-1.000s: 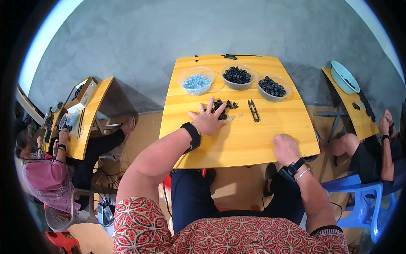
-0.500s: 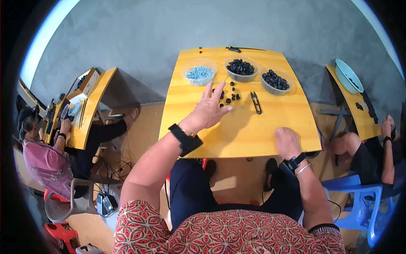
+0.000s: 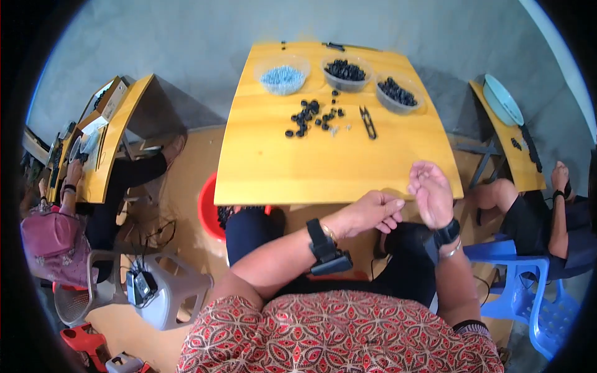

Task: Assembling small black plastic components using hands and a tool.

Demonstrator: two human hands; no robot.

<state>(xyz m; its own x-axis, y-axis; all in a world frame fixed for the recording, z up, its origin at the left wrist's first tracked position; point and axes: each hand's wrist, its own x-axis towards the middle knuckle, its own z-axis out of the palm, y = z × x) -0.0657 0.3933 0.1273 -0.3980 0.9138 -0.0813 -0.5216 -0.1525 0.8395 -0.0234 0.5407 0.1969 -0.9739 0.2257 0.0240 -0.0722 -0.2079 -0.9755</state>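
Observation:
My left hand [image 3: 368, 214] is at the table's front edge, its thumb and fingers drawn together. Close to its right, my right hand [image 3: 432, 194] is raised with curled fingers. Whatever either hand pinches is too small to make out. Ahead on the yellow table [image 3: 280, 180] lies a loose group of black beads [image 3: 306, 114], with a few tiny clear bits [image 3: 334, 130] beside it. Black thread snips [image 3: 368, 122] rest to their right. Behind stand a clear bowl of light-blue beads [image 3: 282, 77] and two clear bowls of black beads, one in the middle [image 3: 345, 70] and one at right [image 3: 397, 92].
A thin dark tool [image 3: 336, 46] lies at the table's far edge. Below the left front corner is a red basin [image 3: 207, 208] holding black pieces. People sit at side tables left and right. A grey stool [image 3: 168, 298] with cables and a blue chair [image 3: 522, 267] flank me.
My left hand has drawn back from the black beads to the front edge, beside my right hand. My right hand has lifted and turned. The whole view has shifted.

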